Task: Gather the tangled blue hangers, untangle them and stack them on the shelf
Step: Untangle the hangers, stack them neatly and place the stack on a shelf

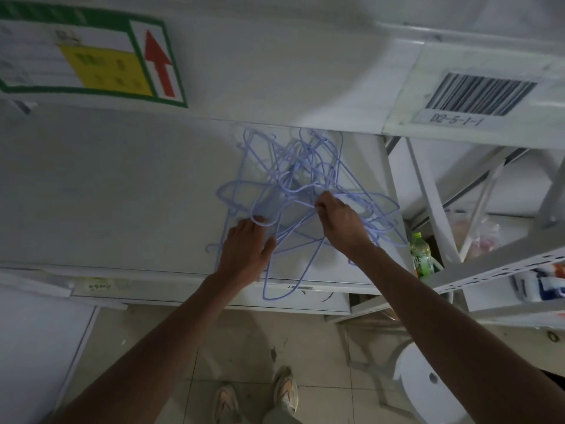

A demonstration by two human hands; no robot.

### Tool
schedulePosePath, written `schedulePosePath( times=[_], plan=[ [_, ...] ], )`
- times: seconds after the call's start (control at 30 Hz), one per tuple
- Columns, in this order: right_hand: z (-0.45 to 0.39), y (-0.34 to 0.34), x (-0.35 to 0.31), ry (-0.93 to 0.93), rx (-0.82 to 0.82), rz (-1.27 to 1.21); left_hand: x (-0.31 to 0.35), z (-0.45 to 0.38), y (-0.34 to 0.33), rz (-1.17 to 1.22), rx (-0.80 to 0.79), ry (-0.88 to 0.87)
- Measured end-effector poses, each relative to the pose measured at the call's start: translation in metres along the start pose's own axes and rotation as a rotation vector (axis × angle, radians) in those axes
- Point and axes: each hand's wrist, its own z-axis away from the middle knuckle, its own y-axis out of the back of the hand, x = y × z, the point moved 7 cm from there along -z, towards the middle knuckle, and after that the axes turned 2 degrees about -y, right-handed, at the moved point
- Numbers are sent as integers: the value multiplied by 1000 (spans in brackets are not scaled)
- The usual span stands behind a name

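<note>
Left hand (246, 249): reaching in from 7 o'clock, palm down, fingers nearly straight and spread, thumb out toward 3 o'clock, resting on the near-left strands of the tangle; fingertips just at a wire loop, no closed grip visible.

Right hand (341, 223): reaching in from 5 o'clock, wrist bent, fingers curled under and pinching blue wire at the knot's centre.

Tangled blue hangers (301, 191): one knotted heap of thin wire hangers on the white shelf (122, 191), toward its 3 o'clock end; hooks pointing to 12 o'clock under the upper shelf beam; one hanger tip overhanging the near shelf edge at 6 o'clock; several strands crossing the 3 o'clock edge.

Open room: broad bare shelf toward 9 o'clock.

Beyond the 3 o'clock edge: green drink bottle (421, 255), grey shelving upright (431, 203), barcode label (480, 94) above.

At 11 o'clock: sign with red arrow (157, 64).
</note>
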Motion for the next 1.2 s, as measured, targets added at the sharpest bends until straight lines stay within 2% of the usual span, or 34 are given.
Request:
schedulePosePath(
  times=[0.17, 0.27, 0.4, 0.43, 0.57, 0.73, 0.8, 0.87, 0.9, 0.93, 1.0, 1.03, 1.13, 1.2],
  plan=[
    [-5, -5, -8, 50, -96, -114, 12, -31, 2, 312, 128, 79],
    [-6, -3, -14, 45, -44, -151, 16, -49, 0, 461, 198, 180],
    [-6, 9, -19, 86, 65, -173, 16, -60, -13, 1046, 132, 542],
    [-7, 9, -20, 81, 64, -160, 19, -61, -16, 1189, 105, 577],
    [-6, 2, -20, 11, 76, -152, 24, -67, -17, 1462, 40, 581],
    [-14, 10, -33, 12, 126, -371, 34, -65, -8, 1724, -9, 571],
    [-25, 26, -17, -75, 248, -326, 27, -66, 0, 1738, 37, 619],
    [-38, 41, 18, -279, 313, -260, 15, -68, 9, 1798, 115, 693],
    [-45, 39, 38, -382, 236, -189, 10, -71, 15, 1847, 156, 717],
    [-50, 29, 52, -439, 72, -88, 5, -72, 23, 1903, 196, 727],
    [-45, -3, 59, -389, -305, 30, -3, -74, 37, 1933, 253, 718],
    [-39, -16, 58, -330, -406, 42, -6, -74, 42, 1914, 262, 700],
    [-26, -26, 49, -226, -350, -81, -6, -70, 56, 1857, 251, 633],
    [-24, -24, 50, -206, -236, 7, -4, -67, 64, 1795, 223, 588]
  ],
)
